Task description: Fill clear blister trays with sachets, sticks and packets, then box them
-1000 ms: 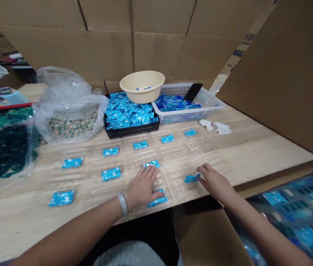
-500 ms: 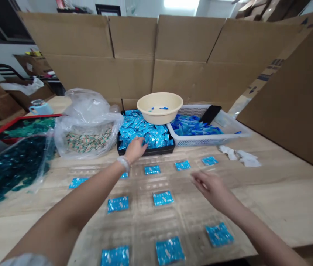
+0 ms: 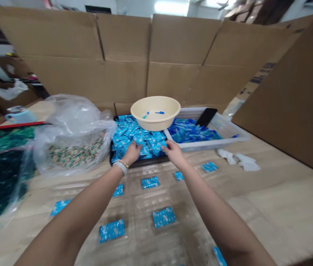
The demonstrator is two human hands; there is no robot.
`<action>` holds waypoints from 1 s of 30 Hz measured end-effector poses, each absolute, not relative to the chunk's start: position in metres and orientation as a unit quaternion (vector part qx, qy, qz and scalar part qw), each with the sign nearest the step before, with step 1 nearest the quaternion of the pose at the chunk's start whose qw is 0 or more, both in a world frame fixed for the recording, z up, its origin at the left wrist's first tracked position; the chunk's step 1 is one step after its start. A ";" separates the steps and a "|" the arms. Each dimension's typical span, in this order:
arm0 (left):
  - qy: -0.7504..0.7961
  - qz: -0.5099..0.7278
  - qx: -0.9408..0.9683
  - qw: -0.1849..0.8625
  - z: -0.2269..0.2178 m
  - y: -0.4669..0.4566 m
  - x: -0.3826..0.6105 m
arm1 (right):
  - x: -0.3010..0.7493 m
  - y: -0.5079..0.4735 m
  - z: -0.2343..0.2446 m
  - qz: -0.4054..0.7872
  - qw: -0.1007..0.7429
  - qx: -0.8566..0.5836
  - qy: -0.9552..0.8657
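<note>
Sachets [image 3: 148, 145] in tray [image 3: 151, 161] touched by L hand [image 3: 131, 154], R hand [image 3: 174, 153], grip unclear; spill risked if pile pushed.

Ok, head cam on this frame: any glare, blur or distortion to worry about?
Head view: the ceiling light is blown out at the top; the foil blue sachets show bright glints; wide-angle bowing curves the cardboard flaps towards the frame edges; no strong blur on the hands' area.
</note>
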State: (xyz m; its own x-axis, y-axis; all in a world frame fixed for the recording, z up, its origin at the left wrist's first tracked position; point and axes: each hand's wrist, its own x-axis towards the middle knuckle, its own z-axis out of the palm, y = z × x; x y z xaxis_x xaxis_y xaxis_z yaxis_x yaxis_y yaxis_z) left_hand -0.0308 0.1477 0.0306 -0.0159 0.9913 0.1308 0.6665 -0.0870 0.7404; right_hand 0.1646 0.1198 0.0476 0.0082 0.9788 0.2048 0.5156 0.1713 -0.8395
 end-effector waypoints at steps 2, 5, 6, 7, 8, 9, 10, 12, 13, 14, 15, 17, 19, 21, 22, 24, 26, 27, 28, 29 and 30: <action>0.653 0.377 0.612 0.239 0.034 0.153 -0.033 | 0.197 0.099 0.062 0.336 0.516 -0.546 -0.567; 0.653 0.416 0.560 0.295 0.044 0.152 -0.032 | 0.269 0.044 0.082 0.311 0.585 -0.559 -0.500; 0.645 0.423 0.541 0.336 0.048 0.147 -0.030 | 0.292 0.022 0.083 0.306 0.564 -0.590 -0.489; 0.631 0.427 0.527 0.378 0.052 0.140 -0.025 | 0.311 -0.001 0.081 0.304 0.529 -0.629 -0.482; 0.611 0.426 0.521 0.418 0.057 0.130 -0.018 | 0.325 -0.021 0.074 0.309 0.488 -0.665 -0.473; 0.586 0.422 0.523 0.453 0.060 0.117 -0.009 | 0.333 -0.039 0.064 0.311 0.453 -0.694 -0.465; 0.557 0.411 0.534 0.485 0.062 0.103 0.003 | 0.335 -0.053 0.051 0.308 0.423 -0.713 -0.466; 0.491 0.368 0.566 0.550 0.062 0.072 0.030 | 0.325 -0.069 0.023 0.287 0.388 -0.731 -0.483; 0.458 0.336 0.582 0.583 0.059 0.057 0.043 | 0.315 -0.073 0.011 0.271 0.376 -0.734 -0.496; 0.425 0.306 0.595 0.610 0.055 0.044 0.056 | 0.305 -0.075 0.001 0.251 0.363 -0.738 -0.510; 0.398 0.282 0.606 0.628 0.050 0.032 0.067 | 0.295 -0.075 -0.005 0.227 0.349 -0.745 -0.521; 0.359 0.249 0.628 0.644 0.040 0.014 0.084 | 0.279 -0.076 -0.007 0.168 0.321 -0.765 -0.533; 0.328 0.218 0.654 0.647 0.033 0.000 0.097 | 0.270 -0.081 0.001 0.136 0.333 -0.767 -0.532; 0.286 0.176 0.688 0.643 0.031 -0.011 0.111 | 0.269 -0.092 0.011 0.200 0.387 -0.730 -0.527; 0.264 0.155 0.704 0.641 0.031 -0.016 0.119 | 0.272 -0.098 0.015 0.259 0.415 -0.699 -0.522; 0.242 0.133 0.722 0.634 0.032 -0.026 0.137 | 0.288 -0.111 0.020 0.352 0.452 -0.652 -0.496; 0.277 0.149 0.712 0.627 0.034 -0.031 0.155 | 0.318 -0.120 0.020 0.342 0.494 -0.662 -0.447; 0.314 0.163 0.693 0.628 0.035 -0.032 0.162 | 0.336 -0.120 0.018 0.305 0.519 -0.680 -0.419; 0.355 0.175 0.662 0.637 0.035 -0.032 0.168 | 0.356 -0.118 0.016 0.259 0.539 -0.699 -0.391; 0.389 0.183 0.620 0.657 0.034 -0.032 0.173 | 0.374 -0.113 0.013 0.216 0.550 -0.716 -0.371; 0.411 0.184 0.568 0.688 0.033 -0.031 0.176 | 0.390 -0.105 0.009 0.185 0.543 -0.733 -0.367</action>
